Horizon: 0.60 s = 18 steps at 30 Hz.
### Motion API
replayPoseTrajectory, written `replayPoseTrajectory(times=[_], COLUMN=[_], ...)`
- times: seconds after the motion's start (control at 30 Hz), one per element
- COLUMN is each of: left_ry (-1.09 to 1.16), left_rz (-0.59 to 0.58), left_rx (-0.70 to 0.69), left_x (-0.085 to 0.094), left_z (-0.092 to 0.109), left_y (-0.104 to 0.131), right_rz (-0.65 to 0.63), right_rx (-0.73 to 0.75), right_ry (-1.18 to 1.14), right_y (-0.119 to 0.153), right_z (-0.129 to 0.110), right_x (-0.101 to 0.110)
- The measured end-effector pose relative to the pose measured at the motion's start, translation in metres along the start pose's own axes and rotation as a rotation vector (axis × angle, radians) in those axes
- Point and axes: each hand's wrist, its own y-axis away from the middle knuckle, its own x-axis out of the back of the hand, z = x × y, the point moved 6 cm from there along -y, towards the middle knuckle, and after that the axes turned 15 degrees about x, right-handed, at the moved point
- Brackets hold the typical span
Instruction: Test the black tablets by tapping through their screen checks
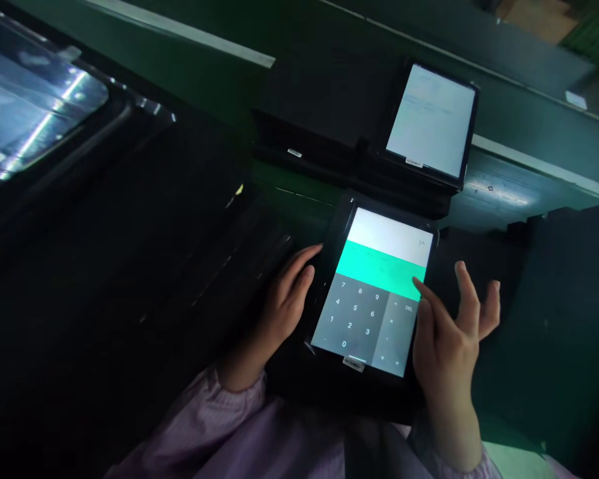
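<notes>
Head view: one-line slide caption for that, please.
Bare right hand, index finger extended over a black rectangular tablet displaying a calculator; bare left hand beside it; pale-screened black tablet beyond.

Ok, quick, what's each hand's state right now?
Left hand: open, beside the black-framed rectangular tablet showing number keys; contact unclear.
Right hand: open, nothing held, index fingertip over the tablet's bright green band; touch unclear.

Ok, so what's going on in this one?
A person has both hands at a tablet showing a calculator. The right hand points its index finger over the green band; whether it touches is unclear. The left hand is beside the tablet's left edge. Farther off is a second tablet, its screen lit and pale.
</notes>
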Motion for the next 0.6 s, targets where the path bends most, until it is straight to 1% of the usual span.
replayPoseTrajectory(times=[0.07, 0.13, 0.27, 0.33, 0.47, 0.6], left_ry=[0.010, 0.007, -0.034, -0.056, -0.093, -0.109], left_rz=[-0.017, -0.041, -0.089, -0.100, -0.135, -0.151], left_rx=[0.015, 0.051, 0.137, 0.153, 0.165, 0.145], left_x=[0.000, -0.002, -0.010, -0.015, -0.021, -0.021], left_z=[0.002, 0.005, 0.011, 0.015, 0.018, 0.017], left_y=[-0.001, -0.003, -0.004, -0.003, -0.003, -0.003], right_rz=[0.005, -0.001, -0.067, -0.096, -0.088, -0.121], right_rx=[-0.014, 0.023, 0.170, 0.212, 0.216, 0.202], right_ry=[-0.004, -0.031, -0.116, -0.152, -0.157, -0.146], right_y=[0.002, 0.000, -0.008, -0.011, -0.012, -0.008], right_z=[0.004, 0.000, -0.027, -0.040, -0.051, -0.048], right_x=[0.004, 0.006, 0.001, -0.003, -0.007, -0.010])
